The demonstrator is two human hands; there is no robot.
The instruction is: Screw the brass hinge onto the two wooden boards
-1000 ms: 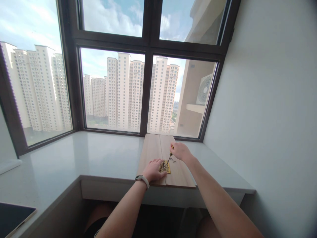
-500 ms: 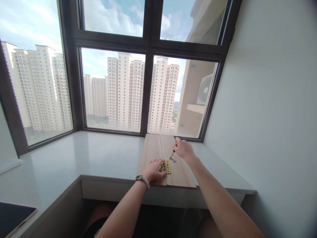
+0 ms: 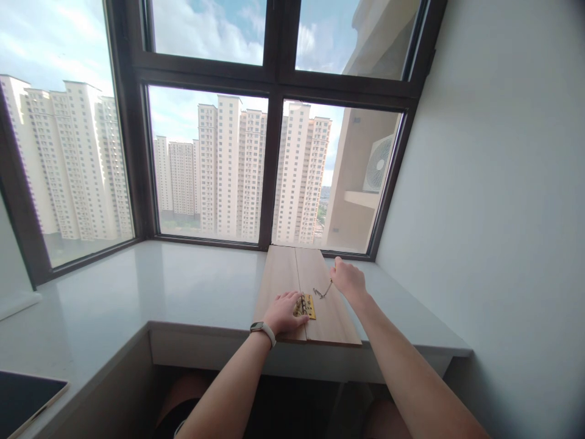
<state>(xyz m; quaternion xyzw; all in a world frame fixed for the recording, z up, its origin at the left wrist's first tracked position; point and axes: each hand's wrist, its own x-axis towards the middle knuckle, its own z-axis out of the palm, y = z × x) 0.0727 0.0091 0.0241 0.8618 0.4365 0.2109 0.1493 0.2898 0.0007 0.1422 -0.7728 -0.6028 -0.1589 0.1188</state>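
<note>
Two light wooden boards (image 3: 278,268) lie side by side on the white sill, their seam running away from me. My left hand (image 3: 286,312) rests on the boards with its fingers spread, partly covering a gold hinge (image 3: 311,306) set across the seam. Beyond the hinge, on the right board, lie several small screws (image 3: 319,294). My right hand (image 3: 348,279) is closed around a screwdriver (image 3: 327,289), whose thin shaft points down and left with its tip at the screws. The screwdriver's handle is hidden in the fist.
A dark flat device (image 3: 27,399) with a light edge lies at the lower left. Dark window frames (image 3: 272,152) stand behind the white sill (image 3: 196,280). A pale wall (image 3: 493,183) rises on the right.
My right hand has moved a little to the right with the screwdriver, which now leans more and has its tip by the screws' right side. My left hand stays in place.
</note>
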